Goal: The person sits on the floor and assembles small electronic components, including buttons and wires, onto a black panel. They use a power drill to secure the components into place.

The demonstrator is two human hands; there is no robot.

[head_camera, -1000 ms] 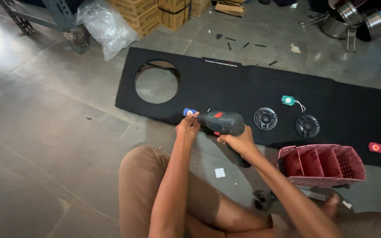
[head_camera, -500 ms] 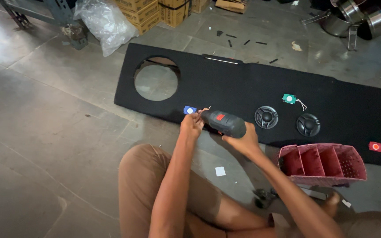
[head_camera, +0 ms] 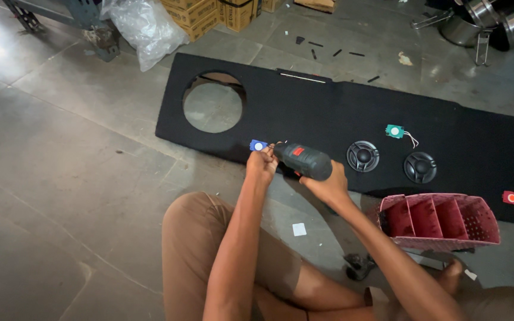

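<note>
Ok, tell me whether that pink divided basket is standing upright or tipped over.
Tipped over. The pink basket lies on its side on the floor, its open top and dividers facing the camera; the compartments look empty.

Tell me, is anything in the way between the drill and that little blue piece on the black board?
Nothing visible blocks it. The drill, held in the right hand, points its tip straight at the blue piece, and the left hand sits beside the tip, not across it.
</note>
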